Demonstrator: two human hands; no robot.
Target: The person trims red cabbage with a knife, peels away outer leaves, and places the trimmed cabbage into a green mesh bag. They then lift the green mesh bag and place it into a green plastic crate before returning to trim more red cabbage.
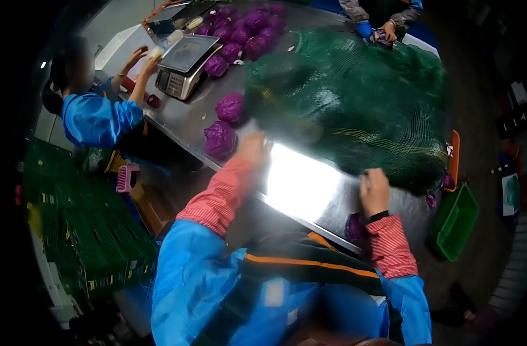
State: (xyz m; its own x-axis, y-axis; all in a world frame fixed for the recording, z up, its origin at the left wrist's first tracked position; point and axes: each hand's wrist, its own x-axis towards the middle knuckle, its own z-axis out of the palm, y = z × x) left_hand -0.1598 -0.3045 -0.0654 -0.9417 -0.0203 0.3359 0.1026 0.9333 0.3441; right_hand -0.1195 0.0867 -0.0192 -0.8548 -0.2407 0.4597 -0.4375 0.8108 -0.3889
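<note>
A large green mesh net (pixel 344 98) lies spread over the metal table, with dark bulk showing beneath it. My right hand (pixel 376 190) is at the net's near edge, its fingers curled in against the mesh. My left hand (pixel 252 149) is beside the net's left corner, smeared by motion, so its fingers cannot be made out. Two purple cabbages, one nearer (pixel 220 139) and one just behind it (pixel 230 108), sit left of that hand. Another dark purple cabbage (pixel 354 228) shows partly at the table's near edge, by my right wrist.
A scale (pixel 185 66) and a pile of purple cabbages (pixel 254 29) stand on the metal table (pixel 185 118). At left, a co-worker (pixel 102 118) holds something pale. Another's hands (pixel 384 32) hold a cabbage across the table. Green crates (pixel 102 242) stack left; a green bin (pixel 456 225) stands right.
</note>
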